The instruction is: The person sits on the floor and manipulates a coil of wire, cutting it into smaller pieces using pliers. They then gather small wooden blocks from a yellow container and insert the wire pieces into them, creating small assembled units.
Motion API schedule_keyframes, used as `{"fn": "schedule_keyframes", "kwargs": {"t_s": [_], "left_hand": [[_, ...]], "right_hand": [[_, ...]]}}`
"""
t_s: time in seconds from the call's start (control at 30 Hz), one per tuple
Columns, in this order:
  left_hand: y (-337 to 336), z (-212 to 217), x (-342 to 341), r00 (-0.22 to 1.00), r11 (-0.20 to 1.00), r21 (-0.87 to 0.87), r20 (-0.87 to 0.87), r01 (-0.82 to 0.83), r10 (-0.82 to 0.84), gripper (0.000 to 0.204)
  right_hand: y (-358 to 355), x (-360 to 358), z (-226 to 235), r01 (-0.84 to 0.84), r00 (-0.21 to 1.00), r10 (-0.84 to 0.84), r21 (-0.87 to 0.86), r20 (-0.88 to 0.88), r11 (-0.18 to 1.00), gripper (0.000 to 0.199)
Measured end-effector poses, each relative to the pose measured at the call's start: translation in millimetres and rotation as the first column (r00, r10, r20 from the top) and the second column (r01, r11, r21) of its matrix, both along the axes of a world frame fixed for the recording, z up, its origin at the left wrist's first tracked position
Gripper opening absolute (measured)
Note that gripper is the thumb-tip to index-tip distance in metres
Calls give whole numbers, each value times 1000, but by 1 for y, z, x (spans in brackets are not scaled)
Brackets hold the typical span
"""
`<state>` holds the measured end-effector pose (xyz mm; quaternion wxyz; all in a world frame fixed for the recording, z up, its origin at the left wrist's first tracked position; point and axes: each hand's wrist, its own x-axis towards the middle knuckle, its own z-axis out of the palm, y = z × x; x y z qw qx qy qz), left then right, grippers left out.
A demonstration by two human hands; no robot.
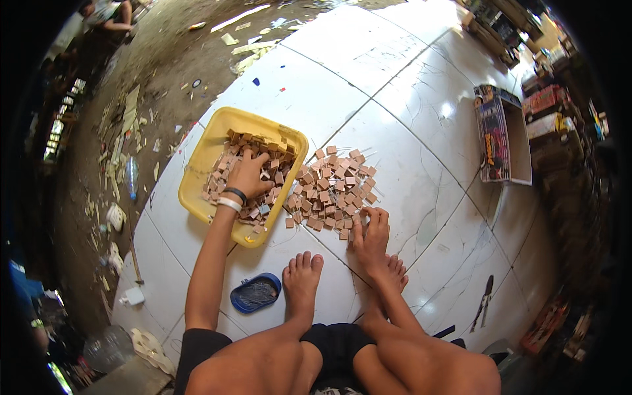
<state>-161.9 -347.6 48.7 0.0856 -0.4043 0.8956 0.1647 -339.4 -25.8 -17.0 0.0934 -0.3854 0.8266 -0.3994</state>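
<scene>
My left hand (247, 175) is inside a yellow plastic basin (197, 205), its fingers spread over a heap of small reddish-brown blocks (220, 168). No block shows clearly in its grip. Beside the basin, on the white tiles, lies a loose pile of similar blocks (324, 196) with thin pale wire-like pieces sticking out among them. At the near right edge of this pile is my right hand (372, 236), fingers bent and apart, above my right foot. Whatever lies under its fingertips is hidden.
A blue oval dish (255, 293) holding thin wire-like pieces sits near my left foot. An open printed cardboard box (503, 138) stands at the right. A dark slender tool (483, 303) lies at lower right. Dirt floor (164, 72) with scraps borders the tiles; a person (112, 16) sits far left.
</scene>
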Motion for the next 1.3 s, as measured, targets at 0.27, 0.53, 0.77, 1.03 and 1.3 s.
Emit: {"fn": "schedule_keyframes", "kwargs": {"t_s": [0.27,0.53,0.77,1.03,1.3], "left_hand": [[28,-14,3,978,987,-39,-146,-154,147,54],[-6,-20,36,838,963,77,-477,-260,264,32],[-15,61,45,405,670,740,-596,-58,694,17],[55,103,1,425,488,820,-572,299,702,23],[152,49,-57,671,868,449,-713,213,205,33]], "right_hand": [[3,-3,2,2,999,-1,-23,51,1000,29],[3,-4,5,10,996,-7,-41,84,999,26],[3,-5,7,6,995,-2,-34,101,999,23],[5,-5,2,2,997,3,-61,81,998,25],[7,-10,24,-72,987,77,-36,139,997,29]]}}
